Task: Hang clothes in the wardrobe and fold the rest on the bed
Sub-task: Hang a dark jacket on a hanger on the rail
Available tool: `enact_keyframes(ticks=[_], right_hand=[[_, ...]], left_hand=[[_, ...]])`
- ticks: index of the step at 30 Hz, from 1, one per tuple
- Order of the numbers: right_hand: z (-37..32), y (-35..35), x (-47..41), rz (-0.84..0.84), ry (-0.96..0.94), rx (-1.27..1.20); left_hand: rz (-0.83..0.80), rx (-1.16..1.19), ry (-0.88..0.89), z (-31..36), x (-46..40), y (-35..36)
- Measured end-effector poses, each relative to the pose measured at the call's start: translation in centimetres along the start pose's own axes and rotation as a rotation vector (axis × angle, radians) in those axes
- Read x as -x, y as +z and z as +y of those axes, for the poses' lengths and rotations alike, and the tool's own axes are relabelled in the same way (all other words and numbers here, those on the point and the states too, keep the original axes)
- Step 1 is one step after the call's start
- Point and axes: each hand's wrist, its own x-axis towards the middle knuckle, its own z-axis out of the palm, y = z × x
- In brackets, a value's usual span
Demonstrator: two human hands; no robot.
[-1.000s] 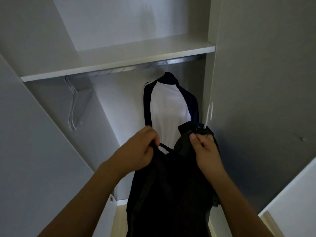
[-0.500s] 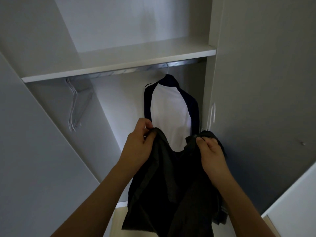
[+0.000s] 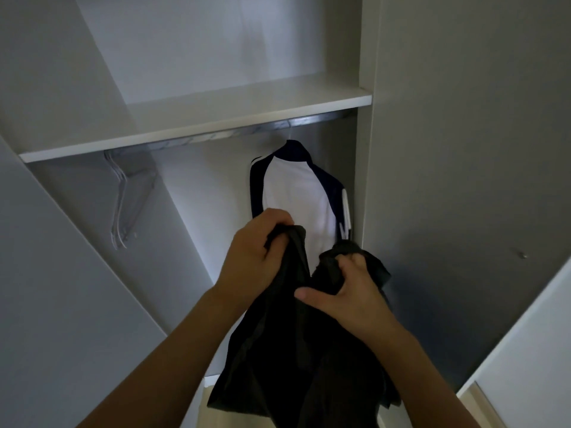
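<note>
both hands are closed on one dark garment (image 3: 296, 350), held up in front of the open wardrobe (image 3: 366, 149). the left hand (image 3: 256, 257) has its fingers curled over a bunched top edge of the cloth, knuckles up. the right hand (image 3: 349, 298) grips a second bunched fold just beside it, thumb laid out flat across the cloth toward the left hand. the two grips are close together, with the left slightly higher and farther in. the garment's long axis runs straight down from both grips, and its loose body hangs below the wrists with the lower hem out of view. no hanger can be made out inside the garment; dim light and dark cloth prevent a firm finding. beyond and above the grips, slightly right of them, a white and navy top (image 3: 296, 193) hangs from the rail (image 3: 309, 122), close against the right wall of the compartment. the rail runs left to right under the shelf (image 3: 216, 115), well above both hands. up and far to the left of the grips, a cluster of bare hangers (image 3: 123, 205) hangs at the rail's left end. judgement: the coming move turns on that offset. the needed hanger lies up and left of the grip, so the left hand is the nearer one to reach it while the right takes the garment's weight. free rail space lies between the hangers and the hung top.
</note>
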Motion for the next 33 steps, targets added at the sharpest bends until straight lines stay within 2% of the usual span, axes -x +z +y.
enact_keyframes(ticks=[2, 4, 6, 8, 11, 13, 17, 19, 21, 25, 28, 33], right_hand=[[0.5, 0.3, -0.3, 0.036, -0.076, 0.104], [1.0, 0.6, -0.7, 0.057, -0.116, 0.143], [1.6, 0.8, -1.0, 0.058, -0.078, 0.043], [2.0, 0.7, -1.2, 0.075, -0.012, -0.111], [2.3, 0.7, -1.7, 0.101, 0.030, -0.267], [2.0, 0.9, -2.0, 0.113, 0.036, -0.325], [1.9, 1.1, -1.8, 0.117, 0.051, -0.332], [2.0, 1.0, -1.6, 0.119, 0.047, -0.310], [2.1, 1.1, -1.5, 0.103, 0.036, -0.311], [1.9, 1.1, -1.4, 0.061, 0.021, -0.322], [2.0, 0.8, -1.5, 0.065, 0.009, -0.331], [2.4, 0.3, -1.4, 0.081, 0.033, -0.317]], left_hand=[[-0.053, 0.076, -0.028, 0.4, 0.0, 0.6], [-0.115, 0.041, 0.039, 0.7, -0.1, 0.7], [-0.152, -0.088, 0.185, 0.4, -0.1, 0.3], [-0.167, -0.226, 0.193, -0.4, 0.1, 0.0], [-0.051, -0.145, -0.135, -1.0, 0.7, 0.0], [-0.019, -0.065, -0.254, -1.2, 1.2, 0.7], [-0.175, 0.436, -0.634, -1.5, 2.1, 1.9], [-0.117, 0.693, -0.803, -1.7, 2.5, 2.4], [-0.028, 0.735, -0.891, -1.7, 2.4, 2.9], [-0.053, 0.776, -0.932, -2.2, 2.0, 3.7], [-0.155, 0.767, -0.809, -2.7, 1.9, 3.2], [-0.184, 0.567, -0.654, -3.8, 0.9, 0.7]])
